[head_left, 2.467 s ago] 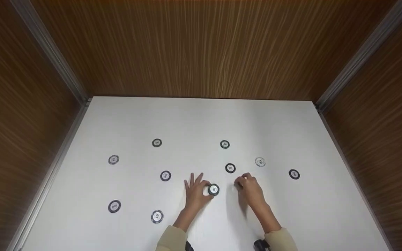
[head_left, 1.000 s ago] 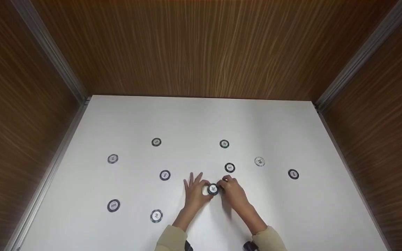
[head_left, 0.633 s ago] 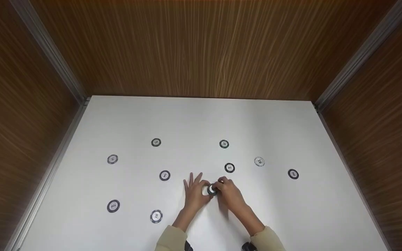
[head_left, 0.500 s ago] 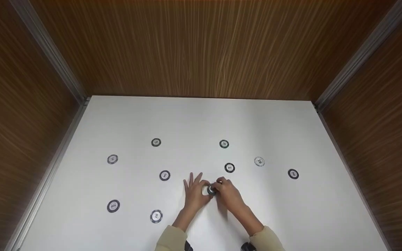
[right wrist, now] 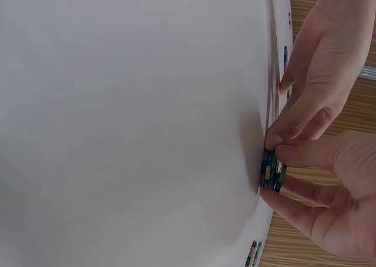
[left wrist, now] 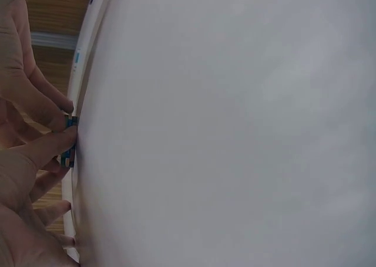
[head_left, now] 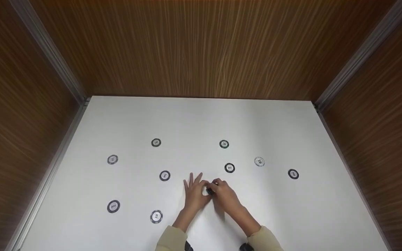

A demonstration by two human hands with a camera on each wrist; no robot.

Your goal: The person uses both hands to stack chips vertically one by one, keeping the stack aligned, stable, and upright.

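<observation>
Near the front middle of the table, my left hand [head_left: 194, 196] pinches a small stack of poker chips [head_left: 209, 191] between thumb and forefinger, its other fingers spread. From the right, my right hand [head_left: 226, 197] reaches over the stack and covers most of its top. In the right wrist view the stack [right wrist: 267, 170] stands on the table, and my right thumb and finger pinch a green-edged poker chip [right wrist: 282, 178] at its top, slightly tilted. The left wrist view shows the stack's coloured edge [left wrist: 69, 155] partly hidden by fingers.
Several poker chips lie scattered: a dark one [head_left: 229, 167] just beyond the hands, a pale one [head_left: 259, 161] and a dark one [head_left: 293, 174] to the right, others like the chip [head_left: 156, 216] to the left. Wood-grain panels [head_left: 201, 48] enclose the white table [head_left: 187, 118].
My right hand has moved left from beside the stack to over it, bringing its chip onto the top. The left hand keeps its grip on the stack and has hardly moved.
</observation>
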